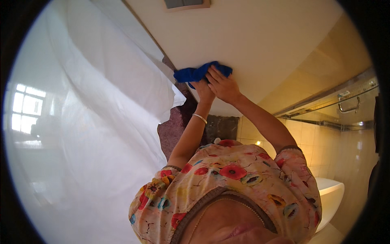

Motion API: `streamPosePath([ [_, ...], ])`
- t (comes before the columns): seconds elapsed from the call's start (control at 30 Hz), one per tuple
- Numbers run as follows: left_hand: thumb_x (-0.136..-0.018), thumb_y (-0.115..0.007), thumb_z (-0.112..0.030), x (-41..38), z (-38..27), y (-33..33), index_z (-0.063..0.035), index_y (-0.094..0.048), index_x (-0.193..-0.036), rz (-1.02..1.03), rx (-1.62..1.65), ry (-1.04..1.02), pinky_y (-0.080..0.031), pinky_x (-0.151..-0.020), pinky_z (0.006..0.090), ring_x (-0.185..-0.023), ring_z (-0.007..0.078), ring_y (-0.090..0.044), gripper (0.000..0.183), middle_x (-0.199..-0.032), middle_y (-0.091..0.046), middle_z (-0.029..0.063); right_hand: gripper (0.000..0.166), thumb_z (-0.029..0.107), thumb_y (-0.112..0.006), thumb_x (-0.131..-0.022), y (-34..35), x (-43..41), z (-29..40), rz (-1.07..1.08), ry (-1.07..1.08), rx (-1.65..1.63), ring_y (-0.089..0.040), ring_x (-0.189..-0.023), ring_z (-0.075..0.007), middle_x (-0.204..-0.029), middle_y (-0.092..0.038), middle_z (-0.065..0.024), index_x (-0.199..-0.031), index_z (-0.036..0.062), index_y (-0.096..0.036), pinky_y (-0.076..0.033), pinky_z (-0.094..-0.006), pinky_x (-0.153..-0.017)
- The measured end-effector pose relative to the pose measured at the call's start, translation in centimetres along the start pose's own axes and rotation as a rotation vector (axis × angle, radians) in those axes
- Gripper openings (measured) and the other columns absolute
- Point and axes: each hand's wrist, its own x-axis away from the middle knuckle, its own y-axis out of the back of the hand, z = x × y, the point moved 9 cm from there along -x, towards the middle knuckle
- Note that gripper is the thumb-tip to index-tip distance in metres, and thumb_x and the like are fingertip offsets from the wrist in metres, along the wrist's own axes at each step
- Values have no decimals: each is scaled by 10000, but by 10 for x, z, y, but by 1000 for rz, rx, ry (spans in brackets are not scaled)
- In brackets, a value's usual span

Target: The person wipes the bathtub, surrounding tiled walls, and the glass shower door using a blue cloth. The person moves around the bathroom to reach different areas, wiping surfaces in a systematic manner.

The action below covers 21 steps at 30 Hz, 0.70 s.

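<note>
A blue cloth (195, 74) lies bunched against a pale, smooth wall panel (237, 36), close to its dark left edge. My left hand (203, 91), below a silver bangle (200, 118) on the wrist, holds the cloth from beneath; its fingertips are hidden by the folds. Beside and partly over it, my right hand (225, 86) presses its fingers onto the cloth's right part.
White sheeting (115, 100) spreads along the left, above purplish carpet (175, 134). A dark stone threshold (224, 129) meets beige tiles (295, 131). To the right are a glass door with a metal handle (349, 106) and a white bathroom fixture (330, 195). A switch plate (187, 4) sits at the top.
</note>
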Motion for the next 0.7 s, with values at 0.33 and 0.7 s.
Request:
streamPosePath([
  [0.33, -886, -519, -322, -63, 79, 25, -6, -387, -1310, -140, -298, 40, -272, -956, 516, -1118, 383, -390, 545, -1261, -424, 215, 310, 222, -527, -842, 12, -88, 28, -129, 26, -142, -486, -1208, -131, -1337, -498, -60, -1111, 97, -618, -442, -299, -728],
  [0.7, -898, -514, -243, 45, 78, -51, -6, -466, -1249, 31, 107, 228, -308, -940, 519, -1116, 355, -458, 427, -1240, -487, 190, 339, 229, -535, -854, -37, 19, 6, 74, -155, -221, -400, -1293, -213, -1332, -485, -93, -1160, 88, -576, -412, -400, -860],
])
